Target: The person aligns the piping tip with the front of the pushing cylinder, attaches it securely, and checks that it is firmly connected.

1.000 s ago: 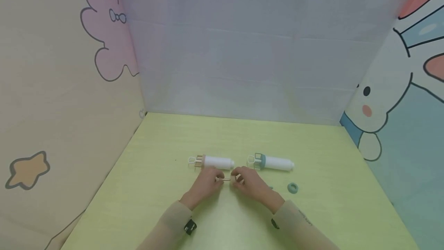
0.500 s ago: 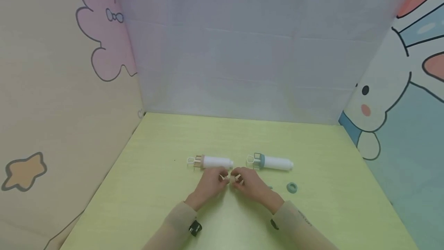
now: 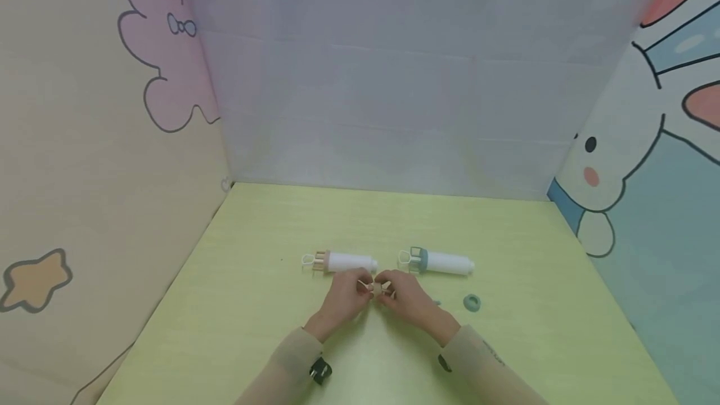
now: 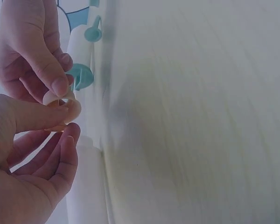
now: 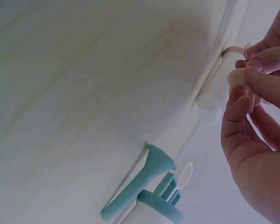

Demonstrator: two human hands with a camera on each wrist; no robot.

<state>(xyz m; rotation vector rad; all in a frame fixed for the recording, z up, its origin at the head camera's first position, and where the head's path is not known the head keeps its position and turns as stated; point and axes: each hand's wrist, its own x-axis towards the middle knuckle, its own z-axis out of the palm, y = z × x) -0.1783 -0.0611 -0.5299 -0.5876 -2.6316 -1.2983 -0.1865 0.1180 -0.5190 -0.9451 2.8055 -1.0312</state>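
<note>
Both hands meet over the middle of the table around a small peach ring-shaped piece (image 3: 377, 289) (image 4: 73, 108) (image 5: 237, 78). My right hand (image 3: 409, 296) (image 4: 31, 49) (image 5: 259, 126) pinches the ring between thumb and fingers. From the other side my left hand (image 3: 344, 297) (image 4: 30, 154) (image 5: 275, 53) pinches a peach part at the ring; how the two parts join is hidden by fingers. Just behind the hands lies a white tube with a peach collar (image 3: 349, 262), and to its right a white tube with a teal collar (image 3: 447, 262).
A teal ring (image 3: 472, 302) lies right of my right hand. A teal piece with a flared end (image 5: 140, 182) rests near the teal-collared tube, mostly hidden by my right hand in the head view. A pale wall (image 3: 394, 111) stands behind the yellow table (image 3: 225, 330).
My left hand has moved right, towards my right hand. The thin peach stem that showed between the hands is now mostly covered. The head view has shifted slightly.
</note>
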